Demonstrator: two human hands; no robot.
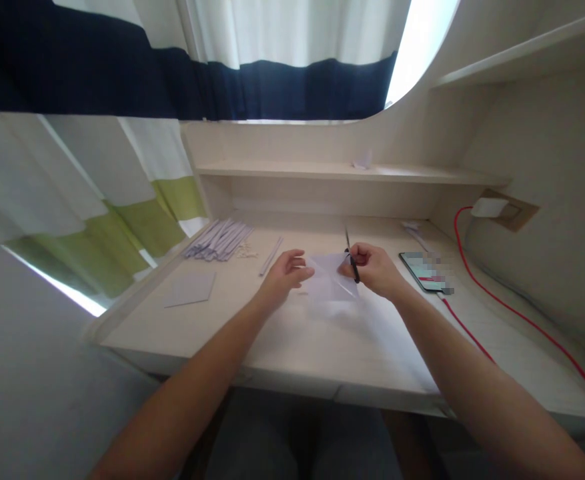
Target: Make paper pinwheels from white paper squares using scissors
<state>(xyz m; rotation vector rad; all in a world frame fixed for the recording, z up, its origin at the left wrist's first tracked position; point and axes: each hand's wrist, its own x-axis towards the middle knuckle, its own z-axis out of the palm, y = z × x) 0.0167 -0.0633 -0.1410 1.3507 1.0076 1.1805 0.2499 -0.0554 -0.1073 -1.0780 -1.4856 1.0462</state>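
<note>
My right hand (372,268) is closed around dark-handled scissors (354,268), whose thin blade points away from me. A square sheet of thin white paper (329,283) with a crease is between my hands, partly behind the right fingers. It seems raised off the desk, and I cannot tell whether the right fingers also pinch it. At its left edge is my left hand (287,273), with thumb and fingers apart and nothing plainly gripped. A narrow folded paper strip (271,257) lies on the desk beyond my left hand.
A pile of folded paper strips (219,240) lies back left, beside small pale bits (246,251). A stack of square paper (192,289) is at the left. On the right are a phone (425,272) and a red cable (517,301). A shelf (302,171) spans the back.
</note>
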